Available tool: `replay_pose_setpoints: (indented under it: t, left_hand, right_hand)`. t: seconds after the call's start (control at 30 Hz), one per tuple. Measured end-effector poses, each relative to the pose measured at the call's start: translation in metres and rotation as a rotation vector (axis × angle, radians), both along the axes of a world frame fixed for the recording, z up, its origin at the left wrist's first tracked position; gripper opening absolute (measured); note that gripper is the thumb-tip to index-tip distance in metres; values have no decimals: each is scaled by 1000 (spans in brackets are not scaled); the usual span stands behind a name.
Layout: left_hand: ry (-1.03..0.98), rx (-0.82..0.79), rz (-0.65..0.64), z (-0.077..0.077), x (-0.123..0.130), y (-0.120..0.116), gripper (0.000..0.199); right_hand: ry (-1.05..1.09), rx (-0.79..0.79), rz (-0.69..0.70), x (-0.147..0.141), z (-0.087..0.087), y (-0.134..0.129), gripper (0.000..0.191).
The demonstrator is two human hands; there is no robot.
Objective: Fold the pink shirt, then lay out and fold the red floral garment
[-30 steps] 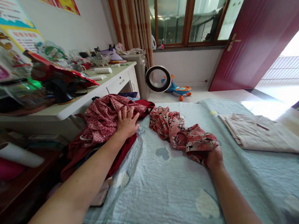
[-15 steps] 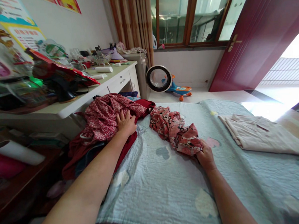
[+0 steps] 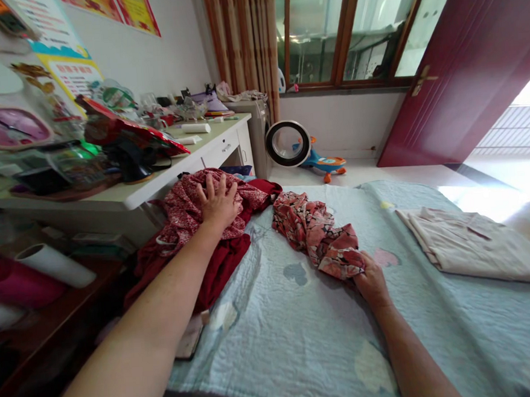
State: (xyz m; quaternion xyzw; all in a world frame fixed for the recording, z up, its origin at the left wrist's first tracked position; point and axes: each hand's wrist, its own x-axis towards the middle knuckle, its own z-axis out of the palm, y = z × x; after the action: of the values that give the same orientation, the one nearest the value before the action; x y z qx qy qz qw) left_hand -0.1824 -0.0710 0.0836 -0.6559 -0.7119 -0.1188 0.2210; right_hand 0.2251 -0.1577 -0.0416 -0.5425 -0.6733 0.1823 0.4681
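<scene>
From my far-off seat I see the left hand [image 3: 220,209] with its fingers spread wide, lying on a red-and-white speckled cloth [image 3: 182,211]. I cannot tell if it presses hard. The right hand [image 3: 371,280] has its fingers curled around the near end of a flowery cloth [image 3: 313,230], pink and black and all bunched up. That flowery cloth lies in a long, crumpled line on the pale blue blanket [image 3: 296,329], between the two hands. Its far end is right by the red pile, and I cannot tell if they touch.

Under the speckled cloth I see dark red cloth [image 3: 232,255], some of it lying on the blanket. Over to the right, well apart from the flowery cloth, a beige garment [image 3: 477,245] lies folded flat.

On the left is a desk [image 3: 131,200] with lots of stuff on it, like a pink clock [image 3: 8,127] and a shiny red packet [image 3: 140,133]. Past the bed I see a round machine door [image 3: 271,146] swung open, with a blue and orange toy [image 3: 326,162] beside it. At the back are a brown curtain [image 3: 242,40], a window [image 3: 317,34] and a dark red door [image 3: 458,76].
</scene>
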Motion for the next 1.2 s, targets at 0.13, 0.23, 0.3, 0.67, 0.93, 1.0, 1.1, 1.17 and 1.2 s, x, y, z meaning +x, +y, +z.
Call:
replay_pose_setpoints:
  t: [0.13,0.23,0.3,0.67,0.93,1.0,1.1,1.17,1.2]
  left_hand:
    - [-100,-251,112,-21,-23,10,65]
    - [-96,-264,120,-32,-24,12,67]
    - [-100,-253,125,-31,-21,10,67]
    - [-384,-379,-440,-46,135,-70,56]
    - [-943,-312,-618,-105,227,-114,59]
    - [-1148,-215,-614,-109,221,-107,44]
    - [-1411,-28,-572,-107,205,-100,28]
    - [-1508,66,-562,-101,195,-100,19]
    - [-1539,89,-572,-98,192,-102,16]
  right_hand:
    - [-3,-2,1,1,-2,0,22]
    - [-2,2,-4,2,-3,0,20]
    - [-6,-3,2,2,-3,-1,18]
    - [64,94,-91,-10,9,-7,11]
    - [166,149,120,-24,15,-20,29]
    - [142,144,93,-24,14,-21,39]
    - [13,147,2,-21,12,-19,43]
    - [-85,152,-58,-18,10,-17,36]
    - [-117,154,-85,-18,8,-16,32]
